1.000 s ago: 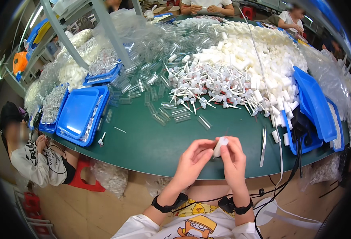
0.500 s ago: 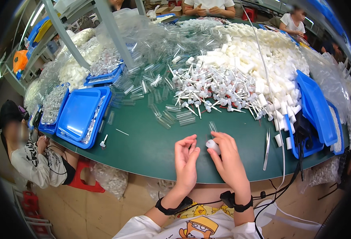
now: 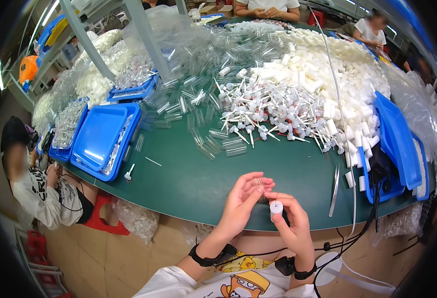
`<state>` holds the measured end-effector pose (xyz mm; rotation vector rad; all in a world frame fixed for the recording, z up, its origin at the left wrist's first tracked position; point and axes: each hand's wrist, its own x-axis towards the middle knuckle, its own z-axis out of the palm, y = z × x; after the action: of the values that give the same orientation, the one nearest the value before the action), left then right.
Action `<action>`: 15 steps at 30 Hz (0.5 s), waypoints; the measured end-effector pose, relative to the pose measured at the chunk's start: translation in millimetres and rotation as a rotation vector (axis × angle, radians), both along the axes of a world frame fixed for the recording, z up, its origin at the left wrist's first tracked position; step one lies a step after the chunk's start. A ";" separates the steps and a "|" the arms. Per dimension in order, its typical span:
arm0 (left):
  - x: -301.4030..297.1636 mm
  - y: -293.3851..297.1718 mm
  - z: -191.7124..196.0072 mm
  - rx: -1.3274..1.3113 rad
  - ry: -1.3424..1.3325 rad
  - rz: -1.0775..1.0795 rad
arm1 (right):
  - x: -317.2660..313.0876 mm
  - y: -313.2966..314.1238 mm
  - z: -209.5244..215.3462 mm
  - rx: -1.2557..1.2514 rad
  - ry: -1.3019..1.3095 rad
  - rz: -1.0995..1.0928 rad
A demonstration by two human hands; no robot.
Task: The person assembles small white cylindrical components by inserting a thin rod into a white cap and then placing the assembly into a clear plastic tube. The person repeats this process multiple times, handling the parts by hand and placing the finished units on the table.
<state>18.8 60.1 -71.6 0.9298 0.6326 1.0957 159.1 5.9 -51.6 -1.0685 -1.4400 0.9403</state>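
My left hand [image 3: 242, 199] pinches a small clear plastic tube [image 3: 259, 183] between thumb and fingers, just above the near edge of the green table [image 3: 188, 184]. Beside it, my right hand [image 3: 289, 218] grips a short white cylindrical cap [image 3: 276, 206] with a thin stem pointing up toward the tube. The two hands touch at the fingertips. A heap of white pump parts with thin stems [image 3: 273, 111] lies farther back on the table, with loose clear tubes [image 3: 218, 144] in front of it.
A blue tray [image 3: 102, 141] sits at the left edge and two more blue trays [image 3: 397, 144] at the right. White caps [image 3: 342, 64] pile up behind. Clear bags of parts [image 3: 94, 69] fill the back left. A seated person [image 3: 35, 179] is at lower left; other people sit across the table.
Both hands have drawn back toward the table's near edge. The tube and white cap, held together at first, are now apart, one in each hand.
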 end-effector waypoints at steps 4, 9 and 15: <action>-0.6 -4.4 -0.8 0.053 -0.001 0.058 | 10.8 0.3 -8.7 0.019 0.240 -0.112; 1.2 -9.3 16.4 0.053 0.048 -0.005 | 33.7 4.6 -18.3 0.012 0.492 -0.153; 0.0 -8.3 10.8 0.230 0.288 -0.135 | 28.8 6.2 -15.2 -0.014 0.612 -0.141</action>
<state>18.8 51.9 -60.8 1.3260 0.6759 0.9332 187.8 12.1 -66.8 -0.7826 -0.8446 1.0578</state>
